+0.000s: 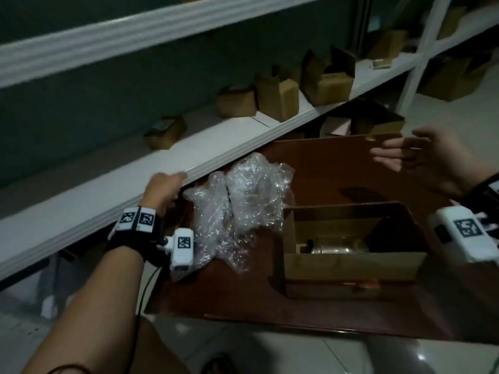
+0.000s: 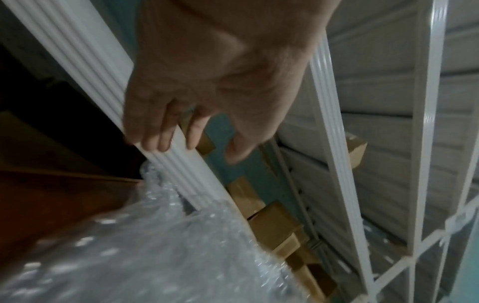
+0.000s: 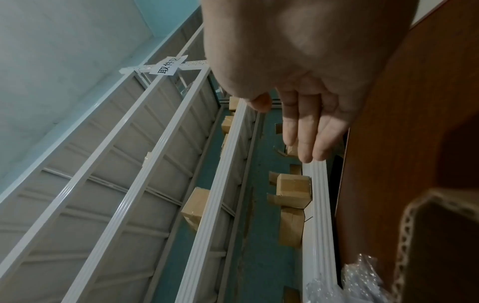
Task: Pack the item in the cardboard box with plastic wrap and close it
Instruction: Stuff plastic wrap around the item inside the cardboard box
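An open cardboard box (image 1: 351, 268) stands on the dark red-brown table (image 1: 324, 179), flaps up; its corrugated edge (image 3: 412, 225) shows in the right wrist view. A shiny, glassy item (image 1: 333, 248) lies at its bottom. Crumpled bubble wrap (image 1: 240, 206) (image 2: 155, 256) (image 3: 362, 276) lies on the table just left of the box. My left hand (image 1: 172, 182) (image 2: 197, 147) is at the white shelf edge beside the wrap, fingers loosely curled, holding nothing. My right hand (image 1: 391, 153) (image 3: 285, 123) hovers open over the table's far edge, beyond the box.
A white metal shelf (image 1: 108, 195) runs diagonally behind the table, carrying several small cardboard boxes (image 1: 278, 98). More boxes sit on the floor under it (image 1: 378, 122). Another cardboard piece (image 1: 151, 349) lies below the table's near edge, over pale floor tiles.
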A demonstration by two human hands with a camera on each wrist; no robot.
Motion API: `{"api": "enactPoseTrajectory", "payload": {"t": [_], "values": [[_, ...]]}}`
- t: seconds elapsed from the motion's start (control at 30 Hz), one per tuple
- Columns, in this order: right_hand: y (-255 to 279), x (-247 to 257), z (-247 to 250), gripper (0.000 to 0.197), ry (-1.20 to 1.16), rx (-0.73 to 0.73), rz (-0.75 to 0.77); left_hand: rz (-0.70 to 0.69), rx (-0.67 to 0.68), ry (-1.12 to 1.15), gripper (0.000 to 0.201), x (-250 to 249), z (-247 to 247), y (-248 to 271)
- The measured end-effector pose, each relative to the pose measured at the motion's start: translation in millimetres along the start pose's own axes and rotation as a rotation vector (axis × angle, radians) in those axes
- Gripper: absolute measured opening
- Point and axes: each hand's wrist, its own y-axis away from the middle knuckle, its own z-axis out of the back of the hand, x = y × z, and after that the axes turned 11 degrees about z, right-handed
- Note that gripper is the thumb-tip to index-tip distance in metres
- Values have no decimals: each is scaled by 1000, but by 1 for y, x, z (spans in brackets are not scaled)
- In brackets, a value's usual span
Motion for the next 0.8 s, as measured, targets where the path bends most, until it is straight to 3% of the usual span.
{"api": "enactPoseTrajectory", "payload": {"t": [0.07,0.13,0.2,0.47,0.6,0.7,0.8], "values": [[3,5,-4,47,2,-50,-16,149,209,-171,56,6,-5,18],[5,6,-9,47,-7,-64,-35,209,373,-313,68,14,-11,28],[3,5,-11,47,41,-71,-34,209,435,-363,78,13,-15,27],[13,4,-25,46,132,-48,-16,106,341,-292,24,-8,-35,30],[17,-2,-28,47,174,-20,-13,78,427,-329,53,-14,-41,46],[19,-7,-32,49,209,-10,-11,18,408,-427,72,-16,-48,57],[21,-10,-34,48,215,-7,-15,-57,302,-486,65,-20,-51,59]]}}
